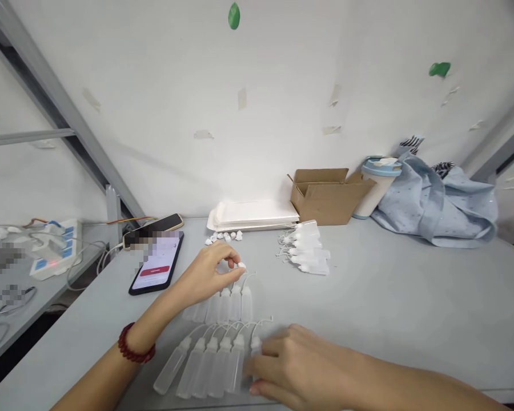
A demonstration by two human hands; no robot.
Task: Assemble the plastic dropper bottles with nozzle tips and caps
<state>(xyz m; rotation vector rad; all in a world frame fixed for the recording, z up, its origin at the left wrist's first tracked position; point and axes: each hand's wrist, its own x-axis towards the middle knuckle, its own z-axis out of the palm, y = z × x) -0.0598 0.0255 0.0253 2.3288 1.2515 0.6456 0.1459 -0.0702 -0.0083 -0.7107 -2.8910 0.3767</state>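
My left hand [214, 271] pinches a small white cap [241, 266] between thumb and forefinger, above the back row of bottles. My right hand [297, 365], slightly blurred, has its fingers closed around a translucent squeeze bottle [256, 343] at the right end of the front row; its lower part is hidden behind the fingers. The front row of bottles [212, 368] lies side by side, each with a thin curved tail at its neck. Behind it lies the back row of bottles [224, 308], partly under my left hand. Several loose white caps [227, 236] sit farther back.
Several bottles [310, 251] lie piled at the back middle. Behind are a white stack [255, 214], a cardboard box [325, 200], a lidded cup [374, 191] and a light-blue bag [437, 200]. Two phones [156, 268] and a power strip [60, 251] are at left.
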